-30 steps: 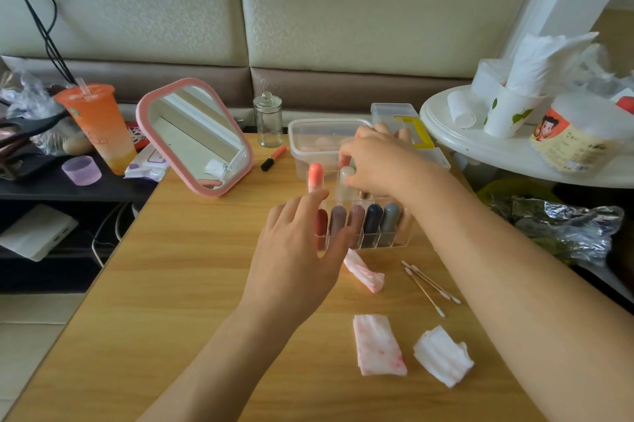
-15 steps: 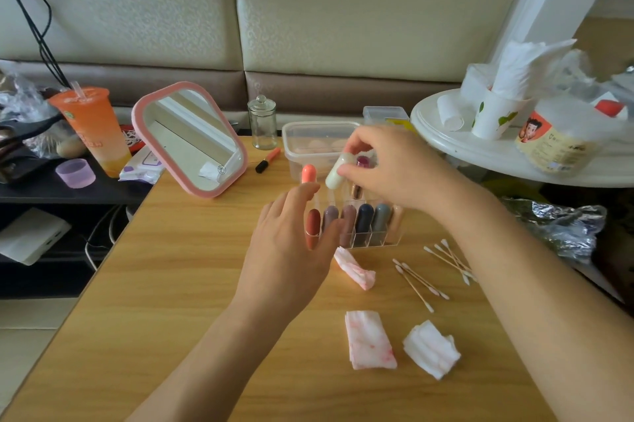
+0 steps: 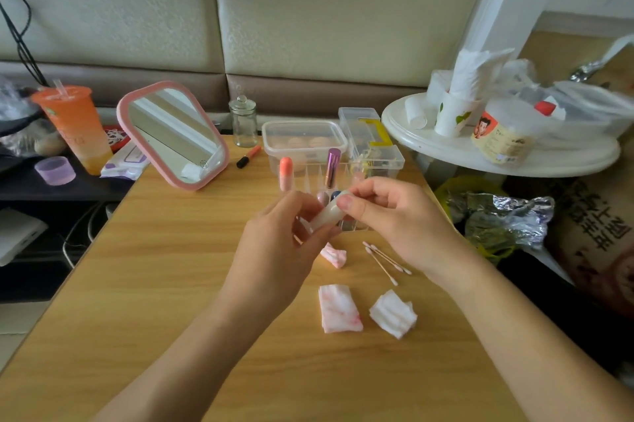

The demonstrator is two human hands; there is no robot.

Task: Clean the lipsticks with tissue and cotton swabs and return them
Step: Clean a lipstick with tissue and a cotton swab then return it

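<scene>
Both hands are meeting at frame centre above the surface (image 3: 164, 284), holding one pale lipstick (image 3: 326, 218). Left hand (image 3: 274, 250) is gripping its lower end, fingers curled round it. Right hand (image 3: 394, 226) is pinching the upper end. Clear organizer (image 3: 310, 181) is sitting just behind, with an orange lipstick (image 3: 285, 173) and a purple lipstick (image 3: 332, 167) standing in it. Tissues (image 3: 338, 308) and swabs (image 3: 384, 257) are lying lower right of the hands.

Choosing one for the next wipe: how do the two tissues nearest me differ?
The left tissue is stained pink; the right tissue looks clean white. The left tissue lies flat, folded into a long rectangle; the right tissue is a puffier, squarish wad. Both lie loose on the table.
</scene>
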